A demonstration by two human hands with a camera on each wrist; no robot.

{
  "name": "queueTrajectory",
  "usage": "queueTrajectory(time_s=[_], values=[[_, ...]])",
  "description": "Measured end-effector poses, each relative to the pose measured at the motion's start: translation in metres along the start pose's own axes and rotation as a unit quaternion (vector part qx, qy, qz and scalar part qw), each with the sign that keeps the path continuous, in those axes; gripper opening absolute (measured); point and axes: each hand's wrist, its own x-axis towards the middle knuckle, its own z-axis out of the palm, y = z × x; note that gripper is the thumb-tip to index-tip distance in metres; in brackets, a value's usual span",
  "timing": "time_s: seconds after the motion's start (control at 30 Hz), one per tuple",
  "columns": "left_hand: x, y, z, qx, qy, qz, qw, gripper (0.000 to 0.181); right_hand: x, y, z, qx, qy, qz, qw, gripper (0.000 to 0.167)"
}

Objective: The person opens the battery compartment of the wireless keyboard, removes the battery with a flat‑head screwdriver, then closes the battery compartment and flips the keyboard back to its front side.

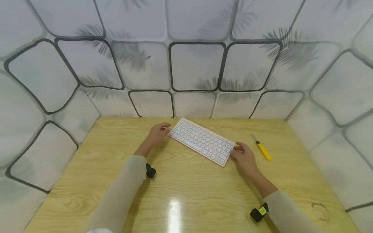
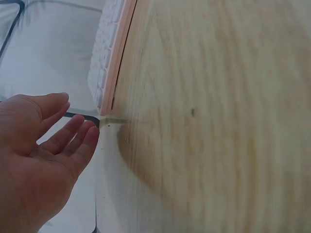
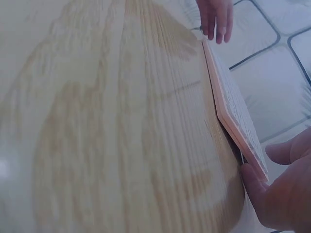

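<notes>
- We have one keyboard (image 1: pixel 201 141), white keys in a pink case, on the wood-grain tabletop (image 1: pixel 198 191). It sits toward the far edge, about mid-width.
- Keyboard lies askew: its far left corner is close to the tabletop's far edge, its right end comes nearer to us. Keys face up.
- Left hand (image 1: pixel 156 133): beside the keyboard's left end. Fingers loosely bent, thumb apart from them, nothing held. In the left wrist view we see a small gap to the case.
- Right hand (image 1: pixel 244 157): at the keyboard's right end, thumb and fingers either side of the corner, pinching it. We can't tell how firm the grip is, or whether that end is slightly raised.
- Screwdriver (image 1: pixel 263 150), yellow handle: right of the right hand, toward the tabletop's right edge, shaft pointing to the far edge. Nobody is touching it.
- Both arms come in over the near edge in pale sleeves (image 1: pixel 118 191); we see a small black device (image 1: pixel 150 171) at each wrist.
- Patterned wall covering (image 1: pixel 198 66), grey outlines plus fern-like leaves, behind the far edge and along both sides.
- Glare (image 1: pixel 174 215) near the middle of the near edge.
</notes>
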Motion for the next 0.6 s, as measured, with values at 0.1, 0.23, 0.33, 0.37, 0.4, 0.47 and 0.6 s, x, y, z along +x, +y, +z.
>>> queueTrajectory(time_s=[0.1, 0.23, 0.33, 0.37, 0.4, 0.47, 0.6], values=[[0.008, -0.004, 0.001, -0.012, -0.001, 0.0, 0.9999, 0.038, -0.001, -0.001, 0.004, 0.024, 0.005, 0.007, 0.9997, 0.062], [0.017, -0.003, 0.002, -0.034, -0.004, -0.01, 0.9994, 0.039, -0.004, -0.005, 0.007, 0.037, 0.015, 0.016, 0.9991, 0.063], [0.023, -0.003, 0.003, -0.047, -0.004, -0.016, 0.9988, 0.039, -0.005, -0.005, 0.009, 0.037, 0.022, 0.017, 0.9989, 0.061], [0.024, -0.003, 0.003, -0.049, -0.005, -0.016, 0.9987, 0.038, -0.005, -0.005, 0.01, 0.036, 0.024, 0.017, 0.9989, 0.061], [0.025, -0.003, 0.003, -0.049, -0.006, -0.018, 0.9986, 0.038, -0.004, -0.004, 0.01, 0.037, 0.024, 0.017, 0.9989, 0.06], [0.026, -0.003, 0.004, -0.049, -0.007, -0.02, 0.9986, 0.037, -0.003, -0.002, 0.012, 0.036, 0.026, 0.014, 0.9989, 0.058], [0.028, -0.003, 0.006, -0.037, -0.011, -0.018, 0.9991, 0.036, -0.001, 0.002, 0.015, 0.039, 0.033, 0.01, 0.9986, 0.056]])
